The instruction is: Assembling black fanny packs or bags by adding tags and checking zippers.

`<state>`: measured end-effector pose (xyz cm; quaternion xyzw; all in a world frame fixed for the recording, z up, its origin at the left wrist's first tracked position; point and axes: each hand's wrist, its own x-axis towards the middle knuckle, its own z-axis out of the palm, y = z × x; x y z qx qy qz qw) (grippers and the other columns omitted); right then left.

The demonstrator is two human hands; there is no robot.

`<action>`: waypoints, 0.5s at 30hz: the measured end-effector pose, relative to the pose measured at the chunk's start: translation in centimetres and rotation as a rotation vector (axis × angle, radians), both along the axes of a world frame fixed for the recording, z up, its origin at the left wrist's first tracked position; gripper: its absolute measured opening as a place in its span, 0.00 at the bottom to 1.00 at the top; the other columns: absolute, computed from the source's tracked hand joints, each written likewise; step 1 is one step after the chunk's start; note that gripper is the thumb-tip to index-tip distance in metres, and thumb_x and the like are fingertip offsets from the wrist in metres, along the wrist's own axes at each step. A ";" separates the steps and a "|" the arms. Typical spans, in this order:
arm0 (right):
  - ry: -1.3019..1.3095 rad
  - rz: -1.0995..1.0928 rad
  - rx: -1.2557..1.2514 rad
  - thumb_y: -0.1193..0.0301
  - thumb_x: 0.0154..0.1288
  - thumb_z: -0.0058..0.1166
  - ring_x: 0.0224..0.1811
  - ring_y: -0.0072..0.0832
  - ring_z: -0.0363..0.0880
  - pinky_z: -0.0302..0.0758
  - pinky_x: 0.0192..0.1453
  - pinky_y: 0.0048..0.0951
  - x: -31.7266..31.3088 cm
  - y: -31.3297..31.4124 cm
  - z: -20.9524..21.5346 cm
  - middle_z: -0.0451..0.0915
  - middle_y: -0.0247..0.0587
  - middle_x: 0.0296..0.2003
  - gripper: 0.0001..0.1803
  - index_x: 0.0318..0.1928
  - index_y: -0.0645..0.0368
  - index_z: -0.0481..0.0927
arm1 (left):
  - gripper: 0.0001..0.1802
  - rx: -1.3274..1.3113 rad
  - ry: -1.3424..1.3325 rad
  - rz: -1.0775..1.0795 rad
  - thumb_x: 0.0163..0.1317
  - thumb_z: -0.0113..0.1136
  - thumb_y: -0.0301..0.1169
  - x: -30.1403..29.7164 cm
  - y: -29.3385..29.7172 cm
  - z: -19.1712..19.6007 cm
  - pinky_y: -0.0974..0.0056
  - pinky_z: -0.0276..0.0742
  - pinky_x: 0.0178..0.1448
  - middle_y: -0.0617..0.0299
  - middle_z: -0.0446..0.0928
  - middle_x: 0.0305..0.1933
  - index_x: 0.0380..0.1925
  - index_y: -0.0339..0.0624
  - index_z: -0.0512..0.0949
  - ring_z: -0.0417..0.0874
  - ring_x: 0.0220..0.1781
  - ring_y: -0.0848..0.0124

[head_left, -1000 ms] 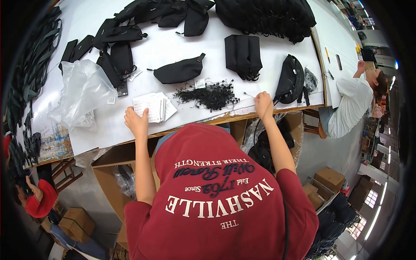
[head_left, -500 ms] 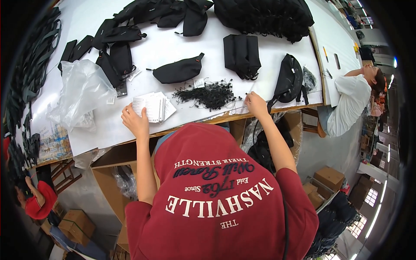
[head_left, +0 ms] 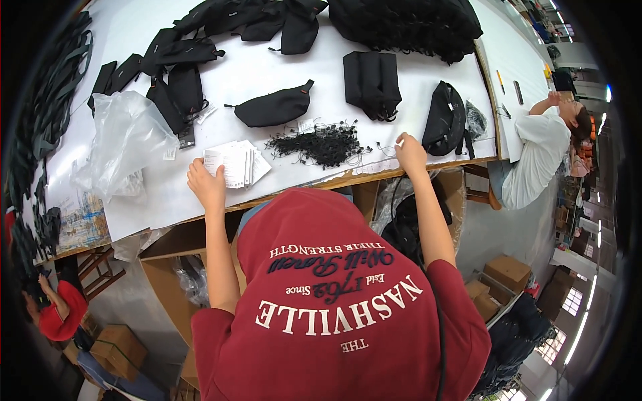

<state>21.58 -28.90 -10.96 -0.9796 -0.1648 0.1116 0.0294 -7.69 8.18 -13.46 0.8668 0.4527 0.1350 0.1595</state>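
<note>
My left hand grips the left edge of a fanned stack of white printed cards, thumb on top. To the right, my right hand is closed in a pinch at the table's near edge. A thin black string seems to run from its fingertips toward a tangled heap of black tag strings; its end is too small to make out. Behind the heap lies a black waist bag. Another black waist bag with straps rests just right of my right hand.
Crumpled clear plastic lies left of the cards. Black pouches and a large black pile cover the far side. Dark straps hang at far left. Open cardboard boxes stand below the edge. A co-worker sits at right.
My right hand has moved a little to the right, away from the string heap. My left hand stays at the cards. The co-worker at right has raised a hand toward the head.
</note>
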 end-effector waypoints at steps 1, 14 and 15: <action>0.019 0.021 0.059 0.68 0.53 0.57 0.37 0.43 0.79 0.74 0.40 0.41 -0.2 0.5 0.0 0.78 0.44 0.34 0.06 0.32 0.54 0.78 | 0.25 -0.011 0.001 0.003 0.45 0.69 0.31 0.0 0.0 0.0 0.53 0.63 0.53 0.52 0.71 0.44 0.42 0.37 0.69 0.70 0.49 0.52; 0.175 -0.061 0.211 0.66 0.51 0.61 0.31 0.41 0.80 0.75 0.38 0.37 -0.1 1.7 -1.5 0.81 0.44 0.26 0.08 0.25 0.58 0.81 | 0.23 0.006 -0.017 -0.007 0.46 0.68 0.30 -0.2 0.3 -0.1 0.54 0.65 0.51 0.51 0.72 0.42 0.40 0.37 0.69 0.71 0.47 0.51; 0.146 -0.037 0.323 0.67 0.51 0.62 0.30 0.39 0.79 0.75 0.37 0.36 0.0 1.5 -0.9 0.81 0.44 0.26 0.08 0.24 0.59 0.81 | 0.21 -0.061 -0.059 -0.010 0.47 0.67 0.29 -0.4 0.4 0.0 0.56 0.67 0.48 0.50 0.72 0.40 0.39 0.37 0.68 0.72 0.43 0.51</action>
